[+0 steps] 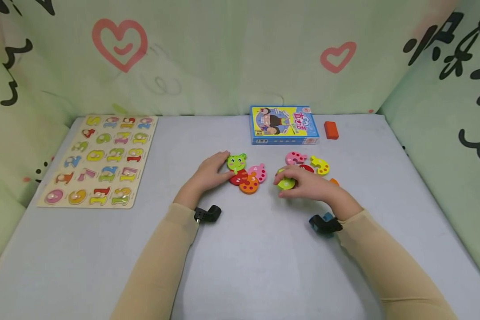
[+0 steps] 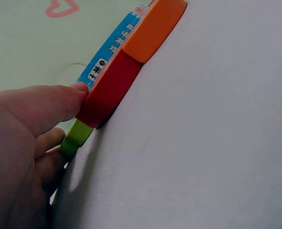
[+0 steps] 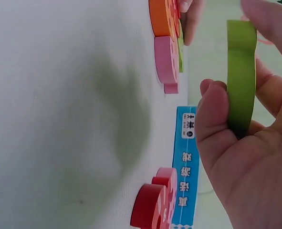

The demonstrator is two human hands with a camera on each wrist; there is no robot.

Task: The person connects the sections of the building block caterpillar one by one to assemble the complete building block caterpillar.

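Observation:
My left hand point(image 1: 210, 172) rests on the table beside a joined row of wooden caterpillar puzzle pieces. Its fingers lie along the green head piece point(image 1: 236, 162) with a smiling face, and in the left wrist view its thumb touches the edge of the red piece point(image 2: 105, 93). An orange piece point(image 1: 249, 186) and a pink piece point(image 1: 259, 171) continue the row. My right hand point(image 1: 310, 183) pinches a green puzzle piece point(image 3: 241, 71) between thumb and fingers, raised above the table in the right wrist view.
Loose pieces lie around my right hand: pink point(image 1: 295, 158), yellow point(image 1: 321, 166), red point(image 1: 307, 168) and a partly hidden orange one point(image 1: 334, 182). Behind stand a blue-and-yellow box point(image 1: 284, 125) and an orange-red block point(image 1: 331, 130). A number board point(image 1: 100, 162) lies at left.

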